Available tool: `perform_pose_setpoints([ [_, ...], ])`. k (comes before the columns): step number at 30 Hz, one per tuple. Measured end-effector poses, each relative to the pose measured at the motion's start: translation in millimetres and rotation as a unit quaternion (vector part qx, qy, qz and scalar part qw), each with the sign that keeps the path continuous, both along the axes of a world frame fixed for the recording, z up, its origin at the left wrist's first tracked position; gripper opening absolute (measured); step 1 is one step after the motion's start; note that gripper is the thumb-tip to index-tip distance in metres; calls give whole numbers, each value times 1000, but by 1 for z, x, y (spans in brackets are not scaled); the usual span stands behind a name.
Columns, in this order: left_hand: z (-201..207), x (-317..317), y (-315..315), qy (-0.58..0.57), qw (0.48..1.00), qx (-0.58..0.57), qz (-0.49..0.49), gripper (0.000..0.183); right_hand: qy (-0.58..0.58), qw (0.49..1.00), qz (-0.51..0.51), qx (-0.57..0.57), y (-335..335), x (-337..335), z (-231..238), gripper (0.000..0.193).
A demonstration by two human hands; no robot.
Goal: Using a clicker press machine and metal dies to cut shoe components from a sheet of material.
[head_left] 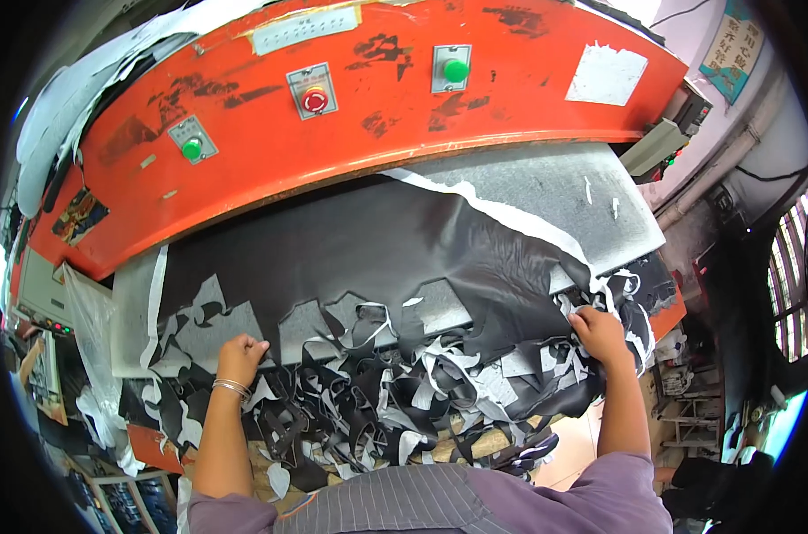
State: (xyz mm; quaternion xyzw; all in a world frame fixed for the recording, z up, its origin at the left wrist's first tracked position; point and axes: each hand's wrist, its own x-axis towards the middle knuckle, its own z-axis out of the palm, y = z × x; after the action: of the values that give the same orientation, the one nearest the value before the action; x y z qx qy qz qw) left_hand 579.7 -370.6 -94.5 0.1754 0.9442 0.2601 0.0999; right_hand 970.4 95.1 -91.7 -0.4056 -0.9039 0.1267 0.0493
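A large dark brown, smooth leather sheet (315,231) with a white edge lies across the grey cutting board (537,178) of a machine. Shapes are cut out of its near side, leaving thin tattered strips. My left hand (241,358), a bracelet on its wrist, is closed at the sheet's near left part, its fingertips pinching a strip of the leather. Over on the right, my right hand (600,335) pinches the sheet's near right edge, where the leather is wrinkled. Between and below my hands, leather scraps (377,400) hang in a tangle over the board's near edge.
An orange machine beam (368,107) spans the far side above the board, with green buttons (456,70) and a red button (314,99). A clear plastic sheet (92,311) hangs at the left. A control box (658,147) sits at the beam's right end.
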Motion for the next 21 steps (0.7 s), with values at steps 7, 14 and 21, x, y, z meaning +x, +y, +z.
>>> perform_pose_setpoints([
  [7, -3, 6, -3, 14, 1000, 5, -13, 35, 190, 982, 5, -9, 47, -45, 31, 31],
  [14, 10, -48, -38, 124, 983, 99, 95, 25, 96, 994, 41, 18, 86, -101, -6, 62],
  [21, -11, -177, -176, 225, 929, -107, 273, 51, -2, 1000, 17, 1, 53, -119, -20, 73],
])
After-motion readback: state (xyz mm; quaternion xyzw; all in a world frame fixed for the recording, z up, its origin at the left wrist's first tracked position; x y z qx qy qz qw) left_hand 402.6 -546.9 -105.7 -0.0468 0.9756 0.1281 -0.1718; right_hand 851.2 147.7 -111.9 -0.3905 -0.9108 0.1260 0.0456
